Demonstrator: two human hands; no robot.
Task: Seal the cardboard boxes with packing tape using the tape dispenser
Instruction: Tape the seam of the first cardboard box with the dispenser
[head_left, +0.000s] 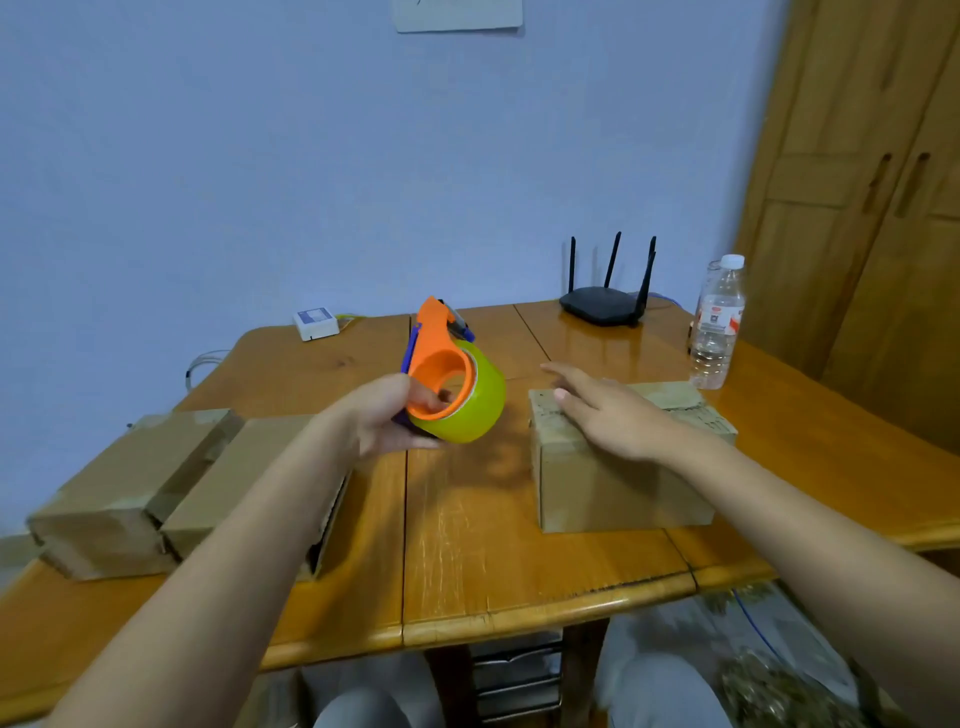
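Observation:
My left hand (382, 415) grips an orange tape dispenser (441, 358) loaded with a yellow-green roll of packing tape (475, 410), held above the middle of the wooden table (467, 545). Its fingers curl through the roll's core. My right hand (608, 410) lies with straight fingers on top of a cardboard box (618, 488) at the right, whose top carries tape. Two more cardboard boxes (119, 493) sit side by side at the left, partly hidden by my left forearm.
A black router (602, 304) with antennas stands at the table's back. A clear water bottle (719, 325) is at the back right, a small white box (316, 322) at the back left. A wooden wardrobe (872, 182) rises at the right.

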